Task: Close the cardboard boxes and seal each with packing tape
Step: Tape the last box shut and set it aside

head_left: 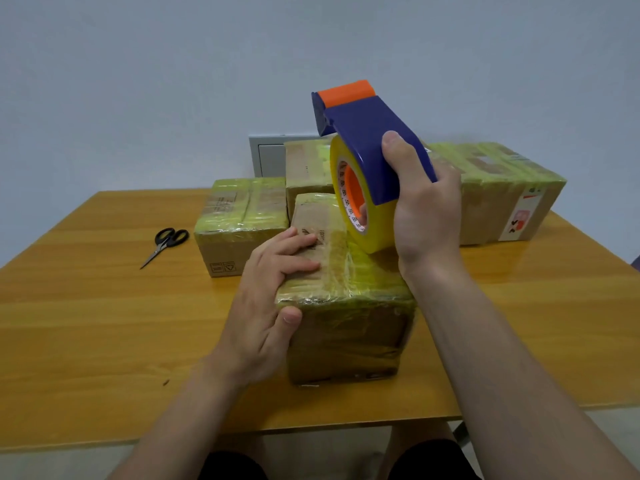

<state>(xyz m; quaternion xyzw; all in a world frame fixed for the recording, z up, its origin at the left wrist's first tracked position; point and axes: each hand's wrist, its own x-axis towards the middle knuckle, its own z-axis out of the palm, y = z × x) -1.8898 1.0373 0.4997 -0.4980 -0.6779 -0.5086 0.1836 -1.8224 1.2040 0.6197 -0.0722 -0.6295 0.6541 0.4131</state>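
Observation:
A closed cardboard box (349,327) wrapped in yellowish tape stands in front of me on the wooden table (86,323). My left hand (273,299) lies flat on its top left corner, thumb down the front face. My right hand (422,209) grips a blue tape dispenser (367,140) with an orange blade cover. Its yellow tape roll (353,209) touches the top of the box near the right side.
Three more taped boxes stand behind: a low one (239,223) at the left, one (306,168) in the middle back, a long one (502,188) at the right. Black-handled scissors (166,242) lie on the table to the left. A wall rises behind the table.

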